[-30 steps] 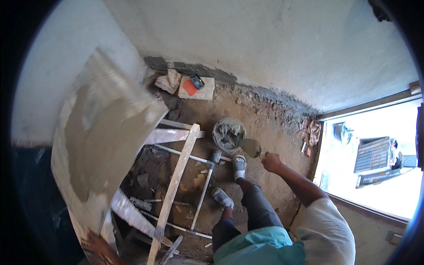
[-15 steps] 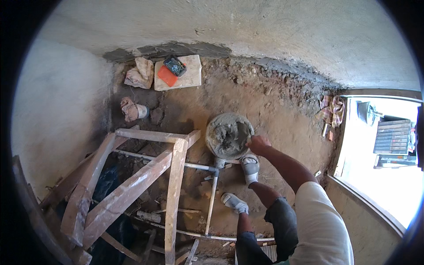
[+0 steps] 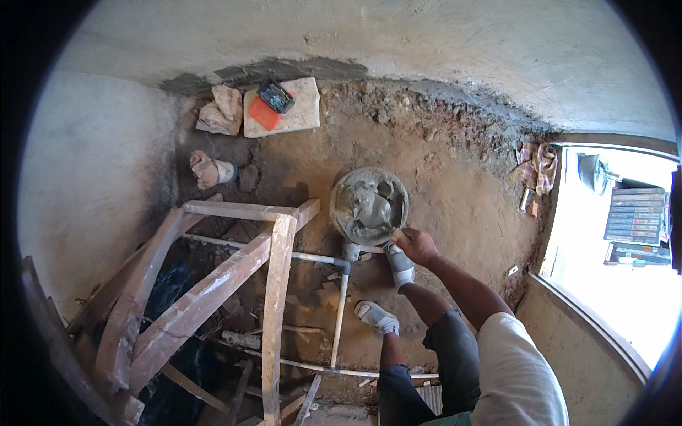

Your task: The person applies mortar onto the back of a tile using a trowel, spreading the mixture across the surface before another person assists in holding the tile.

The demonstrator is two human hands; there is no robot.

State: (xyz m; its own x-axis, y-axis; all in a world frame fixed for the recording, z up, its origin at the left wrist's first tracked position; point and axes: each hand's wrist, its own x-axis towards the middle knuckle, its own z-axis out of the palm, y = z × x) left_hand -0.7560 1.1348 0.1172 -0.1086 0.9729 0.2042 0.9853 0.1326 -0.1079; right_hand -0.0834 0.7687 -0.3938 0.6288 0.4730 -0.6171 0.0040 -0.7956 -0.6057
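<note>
Right hand [image 3: 415, 246]: fingers wrapped round the handle of a trowel [image 3: 376, 211], at the bucket's near rim; the grip sits at the handle's outer end, apparently so that the knuckles stay clear of the wet grey mortar [image 3: 352, 202]. Left hand: outside the view, so the state of its fingers cannot be told. Trowel: blade inside the bucket, against the mortar; both are the same grey, so how deep it sits cannot be told. Bucket [image 3: 335, 215]: round, its rim caked, standing on the earth floor [image 3: 455, 192] just beyond one sandalled foot [image 3: 401, 267], a placing that probably suits the straight downward reach of the arm. Pipes [image 3: 339, 319]: white, laid low in a run with a grey elbow near the bucket. Wooden frame [image 3: 277, 312]: rough timbers, left of the feet, its braces likely there for stiffness. Slab [image 3: 304, 106]: pale, flat, near the far wall [image 3: 455, 50]; it carries a black tray [image 3: 275, 96] and an orange piece [image 3: 263, 113], perhaps to keep them off the dirt. Sack [image 3: 222, 110]: crumpled, beside the slab. Plaid cloth [image 3: 544, 169]: bunched next to the bright opening [image 3: 604, 277] on the right, apart from the mortar.
</note>
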